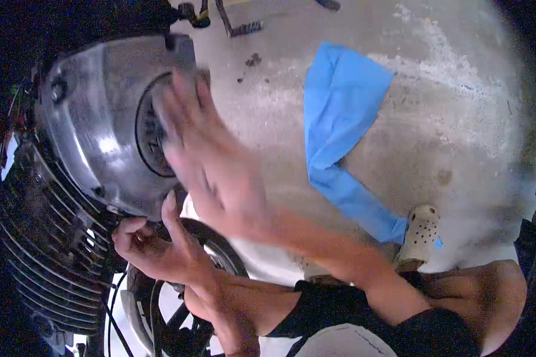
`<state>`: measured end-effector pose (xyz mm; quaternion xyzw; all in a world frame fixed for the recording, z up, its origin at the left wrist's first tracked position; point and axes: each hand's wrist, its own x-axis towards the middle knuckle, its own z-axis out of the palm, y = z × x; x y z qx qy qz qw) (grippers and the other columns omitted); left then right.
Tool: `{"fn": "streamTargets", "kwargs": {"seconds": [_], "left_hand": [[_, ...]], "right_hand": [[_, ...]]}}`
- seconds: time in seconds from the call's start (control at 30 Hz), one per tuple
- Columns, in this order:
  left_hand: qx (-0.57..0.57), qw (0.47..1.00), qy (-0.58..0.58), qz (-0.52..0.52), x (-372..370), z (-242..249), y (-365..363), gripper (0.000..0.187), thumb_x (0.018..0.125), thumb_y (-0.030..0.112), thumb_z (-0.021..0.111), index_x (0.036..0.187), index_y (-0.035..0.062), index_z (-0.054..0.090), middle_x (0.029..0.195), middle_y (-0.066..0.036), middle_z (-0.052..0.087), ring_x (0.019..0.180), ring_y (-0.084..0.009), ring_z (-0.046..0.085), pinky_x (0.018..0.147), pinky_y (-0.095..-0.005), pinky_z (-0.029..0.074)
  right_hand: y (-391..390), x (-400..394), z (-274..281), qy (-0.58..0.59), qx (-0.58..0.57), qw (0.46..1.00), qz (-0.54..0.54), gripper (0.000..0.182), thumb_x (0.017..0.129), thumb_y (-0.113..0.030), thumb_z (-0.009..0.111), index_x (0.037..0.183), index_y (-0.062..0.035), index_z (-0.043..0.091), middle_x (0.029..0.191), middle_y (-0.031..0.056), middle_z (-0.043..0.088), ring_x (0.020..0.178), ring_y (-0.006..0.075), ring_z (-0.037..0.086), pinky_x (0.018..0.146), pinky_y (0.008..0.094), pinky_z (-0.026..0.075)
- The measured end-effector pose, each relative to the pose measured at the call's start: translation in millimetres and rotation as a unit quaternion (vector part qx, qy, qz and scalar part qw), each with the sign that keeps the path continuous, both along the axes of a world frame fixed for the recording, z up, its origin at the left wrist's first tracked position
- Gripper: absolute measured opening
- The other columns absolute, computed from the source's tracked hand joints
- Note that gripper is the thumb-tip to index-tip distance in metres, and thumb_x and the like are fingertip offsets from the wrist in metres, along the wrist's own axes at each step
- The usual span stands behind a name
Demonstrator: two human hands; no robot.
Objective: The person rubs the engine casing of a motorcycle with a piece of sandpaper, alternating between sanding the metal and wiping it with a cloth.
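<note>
Head view shows the right hand (205, 160) in the centre of the frame, blurred, with fingers spread flat against the round engine cover (101, 128) at the upper left. The left hand (155, 247) is below it, fingers curled at the lower edge of this cover, next to the cooling fins (47, 250). A blue cloth (339, 125) lies on the concrete floor (458, 119) at the upper right.

stained grey concrete floor (458, 119)

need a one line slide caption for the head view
Right hand sweeps across a motorcycle engine cover while the left hand braces below; blue cloth on concrete.
</note>
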<state>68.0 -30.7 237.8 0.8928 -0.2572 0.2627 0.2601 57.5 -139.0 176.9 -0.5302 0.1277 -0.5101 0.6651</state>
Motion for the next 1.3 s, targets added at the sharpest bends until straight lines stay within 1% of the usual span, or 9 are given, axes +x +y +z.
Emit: {"fn": "streamTargets", "kwargs": {"seconds": [0.4,0.47,0.6,0.67,0.83,0.93,1.07,1.17,1.3], "left_hand": [[-0.080,0.996,0.016,-0.021,2.9,-9.1,-2.6,0.039,0.074,0.006,0.082,0.094,0.0063,0.048,0.088,0.000,0.043,0.073,-0.0116,0.038,0.066,-0.0246,0.034],[0.009,1.000,-0.024,-0.004,1.5,-1.9,-0.9,0.040,0.075,0.006,0.082,0.095,0.0059,0.047,0.088,0.000,0.044,0.074,-0.0114,0.041,0.066,-0.0252,0.037],[-0.028,0.999,0.018,0.005,0.4,-4.6,0.4,0.036,0.079,0.002,0.077,0.099,0.0017,0.047,0.091,-0.006,0.055,0.088,-0.0187,0.053,0.080,-0.0322,0.048],[0.096,0.992,-0.052,0.059,-0.5,-0.3,4.5,0.036,0.079,0.002,0.077,0.098,0.0020,0.046,0.093,-0.009,0.058,0.086,-0.0193,0.055,0.079,-0.0324,0.049],[-0.088,0.995,0.046,-0.017,1.8,-8.4,-1.3,0.036,0.080,0.001,0.076,0.099,0.0024,0.046,0.089,-0.006,0.054,0.087,-0.0180,0.053,0.079,-0.0325,0.050],[0.082,0.995,-0.032,0.036,-2.2,-0.3,-0.6,0.035,0.081,0.001,0.076,0.098,0.0013,0.045,0.092,-0.009,0.054,0.087,-0.0198,0.054,0.079,-0.0340,0.052],[-0.062,0.997,0.032,-0.037,2.2,-7.2,-0.9,0.032,0.082,0.000,0.074,0.096,0.0009,0.046,0.094,-0.009,0.054,0.087,-0.0200,0.054,0.079,-0.0332,0.051],[0.024,1.000,-0.011,-0.003,0.4,-4.7,5.1,0.032,0.082,0.002,0.075,0.095,0.0017,0.046,0.092,-0.010,0.056,0.085,-0.0192,0.056,0.078,-0.0327,0.051],[-0.006,1.000,-0.018,-0.002,4.9,-3.1,-3.4,0.036,0.079,0.008,0.079,0.095,0.0025,0.047,0.092,-0.008,0.056,0.085,-0.0185,0.056,0.077,-0.0308,0.050]], "right_hand": [[-4.0,9.9,-11.9,0.046,-0.043,0.998,0.012,0.047,0.092,-0.011,0.051,0.137,0.0019,0.044,0.147,0.0287,0.032,0.135,0.0560,0.023,0.111,0.0517,0.029],[-8.6,14.4,-3.7,0.005,0.062,0.998,0.022,0.046,0.091,-0.009,0.050,0.136,0.0026,0.045,0.145,0.0293,0.034,0.135,0.0564,0.024,0.111,0.0533,0.028],[-5.0,-2.1,-1.0,0.045,-0.017,0.999,0.025,0.044,0.093,-0.008,0.047,0.134,0.0074,0.044,0.143,0.0301,0.038,0.133,0.0578,0.025,0.111,0.0533,0.028],[-3.1,0.2,-2.5,0.036,0.035,0.998,0.028,0.043,0.094,-0.008,0.046,0.133,0.0083,0.044,0.142,0.0301,0.039,0.133,0.0566,0.026,0.111,0.0545,0.027],[-13.8,3.4,-5.2,0.038,0.032,0.998,0.033,0.042,0.095,-0.011,0.047,0.133,0.0073,0.045,0.142,0.0294,0.040,0.133,0.0537,0.030,0.111,0.0514,0.028],[-9.5,11.4,-9.7,0.038,0.080,0.995,0.038,0.041,0.096,-0.013,0.049,0.132,0.0052,0.048,0.141,0.0280,0.042,0.133,0.0518,0.032,0.111,0.0498,0.030],[-16.4,9.2,-14.3,0.030,0.031,0.999,0.023,0.039,0.095,-0.010,0.050,0.131,0.0035,0.050,0.137,0.0274,0.047,0.131,0.0499,0.036,0.109,0.0489,0.033],[-19.5,20.2,-13.9,-0.003,0.062,0.998,0.001,0.040,0.098,-0.016,0.048,0.134,0.0029,0.050,0.136,0.0260,0.049,0.134,0.0400,0.037,0.111,0.0439,0.032],[-15.4,9.6,-20.1,0.011,0.029,0.999,0.008,0.039,0.093,-0.011,0.056,0.130,0.0000,0.054,0.139,0.0219,0.048,0.132,0.0452,0.039,0.111,0.0471,0.033]]}}
